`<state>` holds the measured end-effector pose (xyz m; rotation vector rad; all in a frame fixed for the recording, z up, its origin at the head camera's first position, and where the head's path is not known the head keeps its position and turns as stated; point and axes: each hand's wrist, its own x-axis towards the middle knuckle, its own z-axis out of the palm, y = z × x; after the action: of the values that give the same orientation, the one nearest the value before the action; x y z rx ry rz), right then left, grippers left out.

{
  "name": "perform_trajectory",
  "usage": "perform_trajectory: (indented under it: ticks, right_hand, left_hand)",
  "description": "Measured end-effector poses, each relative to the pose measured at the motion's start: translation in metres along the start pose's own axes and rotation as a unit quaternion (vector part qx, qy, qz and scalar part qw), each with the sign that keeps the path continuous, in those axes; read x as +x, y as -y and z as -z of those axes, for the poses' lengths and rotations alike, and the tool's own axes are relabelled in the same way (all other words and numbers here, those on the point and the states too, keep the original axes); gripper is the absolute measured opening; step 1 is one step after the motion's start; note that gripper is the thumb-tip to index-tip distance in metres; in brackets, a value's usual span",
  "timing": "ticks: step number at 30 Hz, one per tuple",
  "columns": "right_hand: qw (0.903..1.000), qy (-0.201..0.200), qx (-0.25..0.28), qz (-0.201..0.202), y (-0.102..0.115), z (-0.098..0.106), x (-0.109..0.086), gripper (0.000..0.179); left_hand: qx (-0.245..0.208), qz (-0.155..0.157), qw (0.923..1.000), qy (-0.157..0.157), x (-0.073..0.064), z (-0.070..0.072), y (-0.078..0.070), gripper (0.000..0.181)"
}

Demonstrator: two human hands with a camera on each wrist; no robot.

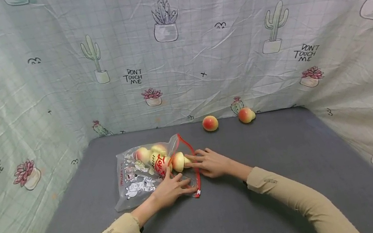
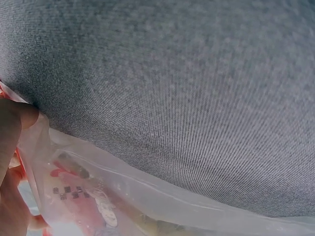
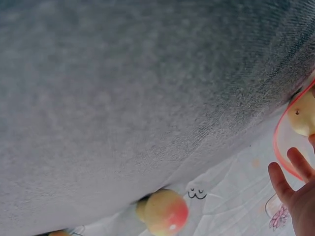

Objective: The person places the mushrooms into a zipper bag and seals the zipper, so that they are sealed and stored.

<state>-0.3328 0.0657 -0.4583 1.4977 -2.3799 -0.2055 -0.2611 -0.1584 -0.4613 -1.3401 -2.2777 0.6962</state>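
Observation:
A clear plastic zip bag [image 1: 135,188] with a red-edged mouth lies on the table, several red-and-yellow pear-shaped fruits [image 1: 143,155] inside it. My left hand [image 1: 169,189] pinches the near side of its mouth between thumb and fingers; the bag's film [image 2: 74,152] runs from that grip in the left wrist view. Inside the mouth sits one more pear-shaped fruit [image 1: 178,162]. My right hand [image 1: 213,163] reaches in at the red rim, its fingers extended and touching this fruit's narrow end. The right wrist view shows those fingers [image 3: 280,183] straight and spread.
Two more red-and-yellow fruits stand at the table's back edge: a rounded one [image 1: 210,123] and a pear-shaped one [image 1: 246,115]. A printed cloth [image 1: 177,64] hangs behind and along both sides of the dark grey table [image 1: 248,214].

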Motion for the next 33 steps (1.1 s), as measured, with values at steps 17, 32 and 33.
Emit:
perform_trajectory:
  ticks: [17,32,33]
  right_hand:
    - [0.9993,0.014,-0.031,-0.017,0.009,-0.001,0.018,0.056]
    - [0.9994,-0.014,-0.022,-0.021,0.003,-0.003,0.01,0.053]
    - [0.9996,-0.012,-0.018,-0.019,0.003,-0.002,0.009,0.052]
  left_hand:
    - [-0.027,0.005,0.9995,0.018,0.0,0.003,0.001,0.052]
    - [-0.022,-0.012,0.9993,0.029,0.001,0.004,0.003,0.059]
    - [-0.025,-0.015,0.9991,0.03,0.0,0.005,0.003,0.059]
